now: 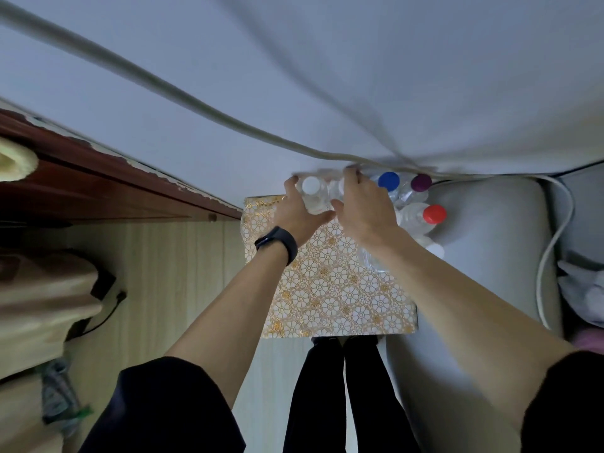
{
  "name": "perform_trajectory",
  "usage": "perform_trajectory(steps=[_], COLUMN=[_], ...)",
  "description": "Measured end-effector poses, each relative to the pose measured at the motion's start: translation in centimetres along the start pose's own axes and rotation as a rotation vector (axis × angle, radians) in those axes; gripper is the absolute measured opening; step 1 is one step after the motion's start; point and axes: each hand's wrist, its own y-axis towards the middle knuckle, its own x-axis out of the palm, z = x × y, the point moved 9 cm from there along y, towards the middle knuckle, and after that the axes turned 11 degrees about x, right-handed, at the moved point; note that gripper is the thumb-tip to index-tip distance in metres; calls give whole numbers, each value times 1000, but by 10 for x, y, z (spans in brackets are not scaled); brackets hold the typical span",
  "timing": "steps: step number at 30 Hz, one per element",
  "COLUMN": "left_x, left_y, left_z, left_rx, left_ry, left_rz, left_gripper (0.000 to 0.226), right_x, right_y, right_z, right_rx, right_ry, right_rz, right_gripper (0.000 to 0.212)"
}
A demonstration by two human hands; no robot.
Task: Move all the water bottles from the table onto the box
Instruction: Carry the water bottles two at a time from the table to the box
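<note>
A box [330, 295] with a white and gold flower pattern lies below me. At its far end stands a clear bottle with a white cap [311, 191]. My left hand [299, 210], with a black watch on the wrist, grips this bottle from the left. My right hand [362, 207] wraps a second clear bottle [336, 189] beside it, mostly hidden by the fingers. To the right, on the grey table [490, 243], stand bottles with a blue cap [388, 181], a purple cap [421, 182] and a red cap [434, 214]. Another white-capped bottle [433, 248] peeks out by my right forearm.
A white cable [555, 237] runs along the wall and down the table's right side. A dark wooden cabinet [98, 181] stands at the left, with beige bundles [42, 308] below it. My legs in black trousers [343, 387] stand in front of the box.
</note>
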Motion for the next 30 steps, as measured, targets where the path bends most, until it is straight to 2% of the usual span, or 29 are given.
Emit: perform_trajectory(steps=[4,10,21,25,30], left_x=[-10,-8,-6,-12,-24], left_y=[1,5,-1,-25,-92], left_z=[7,11,10,9,16], left_rx=[154,176,131,20,-50], left_ry=[232,185,74,-21,49], left_rz=[11,24,84,84,-15], left_gripper=[69,49,60,73,76], right_x=[-1,-3,-9,-24,-53], right_y=[1,4,-14,-61,-133], right_z=[6,6,10,15,33], right_rx=[-18,16,14,15,51], right_ry=[-167,-218,-43,83,139], right_rz=[46,46,107,66,-2], right_gripper=[51,51,59,46,35])
